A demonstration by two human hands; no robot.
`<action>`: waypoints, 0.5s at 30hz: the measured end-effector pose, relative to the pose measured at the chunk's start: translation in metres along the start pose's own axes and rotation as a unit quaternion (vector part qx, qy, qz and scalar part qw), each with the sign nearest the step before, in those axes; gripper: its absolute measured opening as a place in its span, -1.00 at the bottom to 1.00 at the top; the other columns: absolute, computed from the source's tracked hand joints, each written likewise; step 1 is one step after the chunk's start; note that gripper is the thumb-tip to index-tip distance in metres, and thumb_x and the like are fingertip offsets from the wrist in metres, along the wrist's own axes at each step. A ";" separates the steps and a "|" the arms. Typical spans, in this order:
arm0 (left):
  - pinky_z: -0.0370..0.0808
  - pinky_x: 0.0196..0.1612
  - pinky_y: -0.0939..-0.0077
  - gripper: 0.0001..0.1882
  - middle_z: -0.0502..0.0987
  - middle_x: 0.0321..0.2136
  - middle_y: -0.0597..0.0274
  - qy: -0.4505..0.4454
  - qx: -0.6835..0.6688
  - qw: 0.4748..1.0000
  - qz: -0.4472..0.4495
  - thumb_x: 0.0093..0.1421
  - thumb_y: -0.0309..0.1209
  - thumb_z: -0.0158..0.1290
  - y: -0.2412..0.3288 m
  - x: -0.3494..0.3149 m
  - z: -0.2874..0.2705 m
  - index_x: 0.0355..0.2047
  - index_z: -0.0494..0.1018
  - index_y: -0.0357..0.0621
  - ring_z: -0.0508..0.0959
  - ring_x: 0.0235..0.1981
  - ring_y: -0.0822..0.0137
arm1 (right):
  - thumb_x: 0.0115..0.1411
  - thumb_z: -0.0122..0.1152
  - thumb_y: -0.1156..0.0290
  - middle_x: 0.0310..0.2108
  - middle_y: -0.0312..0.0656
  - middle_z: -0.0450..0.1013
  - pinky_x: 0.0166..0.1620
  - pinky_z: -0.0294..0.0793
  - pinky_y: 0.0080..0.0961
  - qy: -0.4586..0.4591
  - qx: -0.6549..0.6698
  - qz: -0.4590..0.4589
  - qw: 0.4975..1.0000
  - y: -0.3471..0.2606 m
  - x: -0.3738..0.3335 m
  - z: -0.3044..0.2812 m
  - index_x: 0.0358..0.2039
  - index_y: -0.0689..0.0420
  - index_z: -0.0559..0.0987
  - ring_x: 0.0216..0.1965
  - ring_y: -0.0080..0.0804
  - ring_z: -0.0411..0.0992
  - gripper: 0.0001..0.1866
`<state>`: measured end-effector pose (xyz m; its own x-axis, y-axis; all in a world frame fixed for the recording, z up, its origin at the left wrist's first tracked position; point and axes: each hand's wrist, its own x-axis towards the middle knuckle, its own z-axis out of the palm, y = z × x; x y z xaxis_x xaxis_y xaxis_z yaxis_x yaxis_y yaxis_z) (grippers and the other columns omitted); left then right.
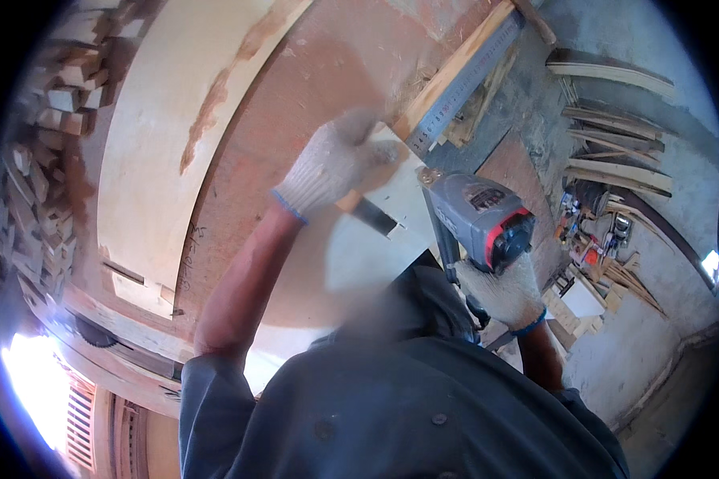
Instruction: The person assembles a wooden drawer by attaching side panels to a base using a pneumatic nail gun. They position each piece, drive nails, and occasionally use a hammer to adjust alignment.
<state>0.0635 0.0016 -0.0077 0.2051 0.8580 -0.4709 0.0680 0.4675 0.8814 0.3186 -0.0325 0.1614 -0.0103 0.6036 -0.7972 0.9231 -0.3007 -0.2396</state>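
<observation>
In my gloved right hand (499, 295) is a grey and red nail gun (479, 211), my fingers wrapped round its handle. Its nose end points at the corner of a pale wooden panel (375, 259) in front of my body. A dark slot with a small notch (375, 217) shows in this panel. My left hand (331, 164), in a white knit glove with a blue cuff, is over the panel's far edge. Its fingers are blurred, so whether they grip anything does not show.
A long pale curved board (164, 152) lies on the reddish-brown worktop (295, 88) to the left. Beyond the panel stretches a metal ruler (467, 88) along a wooden strip. Wood offcuts (64, 112) are piled far left; curved wood pieces (615, 172) and tools lie at right.
</observation>
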 end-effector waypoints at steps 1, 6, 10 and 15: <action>0.52 0.05 0.25 -0.47 0.65 -0.14 -0.09 0.007 0.010 1.000 0.018 0.24 -0.12 0.25 -0.006 0.001 0.000 0.07 0.53 -0.26 0.65 -0.07 0.10 | 0.16 0.45 0.45 -0.34 -0.21 0.57 -0.23 0.58 -0.36 0.038 0.001 -0.043 0.998 0.007 0.000 0.007 -0.09 0.24 0.56 -0.34 -0.48 0.55 -0.66; 0.49 0.16 0.25 -0.40 0.65 -0.02 -0.12 0.069 0.050 0.996 0.035 0.28 -0.14 0.19 0.006 -0.015 -0.006 0.21 0.44 -0.28 0.63 0.08 0.05 | 0.14 0.35 0.53 -0.49 -0.27 0.56 -0.33 0.55 -0.41 0.032 0.151 0.042 0.987 -0.028 -0.002 -0.001 -0.21 0.21 0.57 -0.48 -0.54 0.54 -0.80; 0.47 0.19 0.29 -0.42 0.63 0.04 -0.06 0.110 -0.021 0.994 0.008 0.35 -0.17 0.14 -0.003 -0.057 -0.030 0.25 0.41 -0.27 0.61 0.10 0.12 | 0.09 0.29 0.54 -0.57 -0.30 0.55 -0.35 0.51 -0.45 0.068 0.064 -0.027 0.995 -0.021 0.004 -0.004 -0.37 0.18 0.59 -0.51 -0.53 0.54 -0.92; 0.49 0.18 0.34 -0.50 0.63 0.02 0.06 0.096 -0.031 0.993 -0.058 0.39 -0.27 0.13 -0.012 -0.083 -0.029 0.26 0.43 -0.23 0.62 0.08 0.20 | 0.05 0.28 0.52 -0.56 -0.32 0.56 -0.34 0.49 -0.46 0.068 0.042 -0.072 0.994 -0.039 0.005 -0.011 -0.45 0.16 0.59 -0.51 -0.51 0.54 -0.96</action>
<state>0.0175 -0.0686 0.0199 0.0089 0.8200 -0.5723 0.0196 0.5721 0.8199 0.2866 -0.0097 0.1727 -0.0825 0.7370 -0.6708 0.8808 -0.2609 -0.3950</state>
